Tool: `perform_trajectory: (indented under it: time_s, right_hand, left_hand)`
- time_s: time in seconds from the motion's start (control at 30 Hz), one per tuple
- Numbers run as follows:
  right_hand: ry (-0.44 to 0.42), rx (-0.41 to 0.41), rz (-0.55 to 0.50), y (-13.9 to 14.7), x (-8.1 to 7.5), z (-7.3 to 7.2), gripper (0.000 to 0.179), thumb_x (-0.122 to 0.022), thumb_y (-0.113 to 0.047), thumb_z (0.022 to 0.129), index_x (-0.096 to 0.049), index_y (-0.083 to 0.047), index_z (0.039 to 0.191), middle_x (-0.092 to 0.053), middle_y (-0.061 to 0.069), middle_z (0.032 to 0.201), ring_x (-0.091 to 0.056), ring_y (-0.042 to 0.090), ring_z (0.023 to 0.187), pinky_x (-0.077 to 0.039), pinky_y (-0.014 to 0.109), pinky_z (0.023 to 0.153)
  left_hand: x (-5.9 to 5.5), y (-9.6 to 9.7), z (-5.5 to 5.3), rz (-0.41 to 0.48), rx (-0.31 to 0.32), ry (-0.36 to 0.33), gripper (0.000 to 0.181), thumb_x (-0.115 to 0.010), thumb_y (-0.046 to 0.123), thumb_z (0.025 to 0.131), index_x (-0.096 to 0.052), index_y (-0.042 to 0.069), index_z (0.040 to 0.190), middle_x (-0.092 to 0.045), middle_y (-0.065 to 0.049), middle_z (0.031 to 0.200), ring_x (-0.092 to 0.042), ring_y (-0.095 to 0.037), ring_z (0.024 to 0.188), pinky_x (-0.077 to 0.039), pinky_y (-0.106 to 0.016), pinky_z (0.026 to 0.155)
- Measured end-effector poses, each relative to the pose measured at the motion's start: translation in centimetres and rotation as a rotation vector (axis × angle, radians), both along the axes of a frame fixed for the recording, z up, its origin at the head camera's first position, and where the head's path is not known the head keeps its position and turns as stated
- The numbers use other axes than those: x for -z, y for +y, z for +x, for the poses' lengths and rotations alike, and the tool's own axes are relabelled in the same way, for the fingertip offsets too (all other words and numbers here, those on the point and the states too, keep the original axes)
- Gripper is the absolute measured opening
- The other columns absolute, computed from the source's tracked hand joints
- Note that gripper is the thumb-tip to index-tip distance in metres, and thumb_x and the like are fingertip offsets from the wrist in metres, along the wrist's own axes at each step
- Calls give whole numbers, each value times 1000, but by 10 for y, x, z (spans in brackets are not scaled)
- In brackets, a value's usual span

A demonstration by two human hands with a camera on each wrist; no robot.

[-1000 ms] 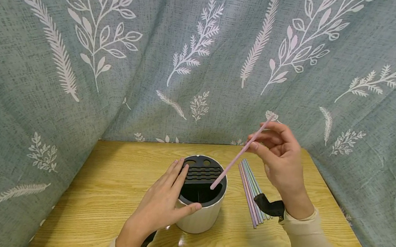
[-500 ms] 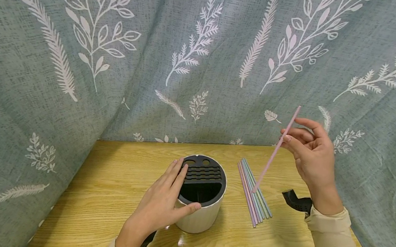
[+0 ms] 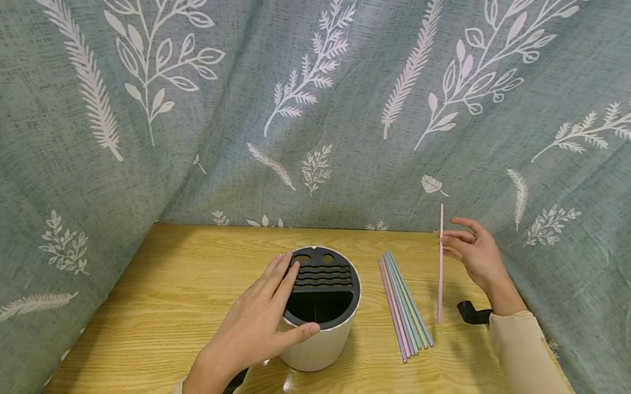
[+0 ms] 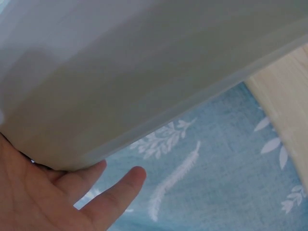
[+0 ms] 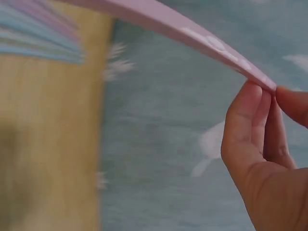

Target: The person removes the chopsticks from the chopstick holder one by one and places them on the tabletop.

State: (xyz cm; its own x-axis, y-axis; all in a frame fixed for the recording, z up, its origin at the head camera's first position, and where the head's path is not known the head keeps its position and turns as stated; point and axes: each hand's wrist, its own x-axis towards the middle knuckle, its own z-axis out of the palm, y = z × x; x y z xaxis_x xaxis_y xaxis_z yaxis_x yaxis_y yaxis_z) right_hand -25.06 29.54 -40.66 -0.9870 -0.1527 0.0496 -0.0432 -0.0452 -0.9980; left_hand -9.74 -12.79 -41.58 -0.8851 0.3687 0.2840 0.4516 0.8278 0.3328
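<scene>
Left hand: left hand [image 3: 251, 334], lower centre of the head view, rests on the white holder [image 3: 317, 345]; fingers straight across the black insert [image 3: 322, 281], thumb laid on the near rim. Left wrist view shows only the white wall and relaxed fingers [image 4: 113, 185] beneath it.
Holder: stands upright on the wooden tabletop [image 3: 185, 298], centre of frame; the insert has two round holes and wavy slots at the back and an open pocket in front. No straw shows in it.
Straw bundle: pastel straws [image 3: 404, 309] lie flat on the tabletop just right of the holder, fanned slightly toward the near end.
Right hand: right hand [image 3: 472, 252], right of centre, pinches the pink straw [image 3: 440, 265] near its upper end between thumb and fingertips [image 5: 248, 115]; other fingers loosely curled.
Pink straw: hangs almost vertical, lower tip at the tabletop just right of the bundle, well apart from the holder.
Handling note: judged, a light pinch avoids creasing the straw; lowering it parallel to the bundle should keep the others undisturbed.
Backdrop: grey-green leaf-print cloth [image 3: 323, 98] fills the upper frame behind the tabletop.
</scene>
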Motion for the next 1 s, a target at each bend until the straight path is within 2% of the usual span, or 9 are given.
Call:
perform_trajectory:
  time_s: [0.13, 0.23, 0.37, 0.43, 0.5, 0.8, 1.0]
  right_hand:
    - [-70, -27, 112, 5, 30, -16, 52, -61, -3, 100, -35, -3, 144, -69, 1, 104, -69, 14, 93, -56, 36, 87]
    - [-99, -56, 195, 3, 49, -25, 61, -60, -3, 101, -25, 5, 151, -67, 11, 110, -68, 17, 96, -55, 41, 89]
    - [-126, -93, 298, -4, 69, -34, 64, -56, -1, 102, -20, 9, 153, -58, 34, 123, -63, 37, 111, -53, 50, 92]
    - [-140, -108, 332, -9, 77, -37, 64, -55, 0, 101, -20, 10, 153, -52, 40, 128, -57, 47, 116, -52, 52, 93]
    - [-154, -121, 361, -13, 83, -39, 64, -55, 1, 101, -19, 10, 153, -50, 41, 129, -55, 50, 117, -52, 52, 92]
    - [-176, -105, 440, -24, 107, -44, 58, -58, 1, 99, -27, 14, 147, -58, 36, 121, -68, 33, 98, -58, 41, 80]
    - [-153, -101, 481, -22, 114, -46, 56, -59, 1, 99, -30, 15, 145, -60, 34, 119, -69, 31, 96, -58, 39, 79]
  left_hand:
    - [0, 0, 1, 1, 1, -9, 102, -44, 79, 89, -22, 10, 160, -5, -2, 167, -8, -22, 152, -34, -50, 112]
    - [-1, 0, 2, 0, -1, -4, 102, -44, 79, 89, -22, 9, 160, -6, -2, 167, -8, -22, 152, -34, -50, 112]
    - [-2, -1, 2, -6, -1, -9, 103, -44, 80, 89, -21, 10, 161, -4, -1, 167, -7, -21, 152, -33, -49, 113]
    - [-2, -1, 3, -9, -1, -16, 103, -43, 80, 89, -21, 10, 161, -3, 0, 167, -7, -21, 152, -33, -49, 113]
    - [-2, -1, 3, -6, 0, -18, 103, -44, 80, 89, -21, 10, 161, -3, -1, 167, -8, -22, 152, -33, -49, 113]
    - [-1, -1, 3, -5, 9, -19, 102, -43, 80, 89, -21, 10, 161, -3, 0, 167, -8, -22, 152, -33, -49, 113]
    - [-1, 0, 3, 5, 7, 0, 102, -44, 79, 89, -23, 9, 160, -5, -2, 167, -9, -22, 152, -33, -49, 112]
